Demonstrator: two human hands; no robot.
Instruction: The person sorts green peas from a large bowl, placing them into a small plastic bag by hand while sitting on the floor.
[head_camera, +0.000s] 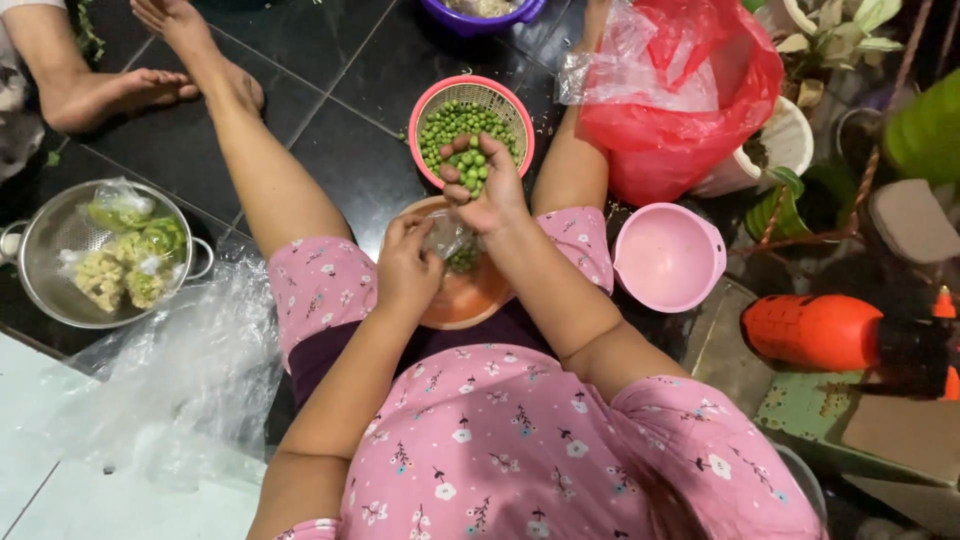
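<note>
— What do the peas look like?

— Small, round and bright green. A handful of peas (470, 166) sits in the cupped right hand (487, 186), whose fingers (452, 174) curl narrowly around the heap. More of them fill the pink basket (432, 102) on the dark floor (340, 70) just beyond those fingers.

— And the left hand?

— The left hand (407, 268) pinches the rim of a small clear bag (449, 238), its fingers (404, 229) closed on the plastic. The bag is thin and crumpled, with a few peas showing at its bottom, and it rests over an orange bowl (470, 295) in the person's lap.

— What else lies around?

— To the right of the right fingers stand an empty pink funnel-shaped bowl (668, 258) and a red plastic bag (690, 100). Well to the left of the left fingers is a metal colander (40, 250) holding bagged green and pale vegetables, with a sheet of loose clear plastic (190, 370) beside it. Another person's bare feet (150, 90) rest at the far left.

— Does anything stand between the hands and the bag?

— No. The handful of peas hangs directly above the bag's mouth, just beyond the left fingers, the two hands nearly touching.
</note>
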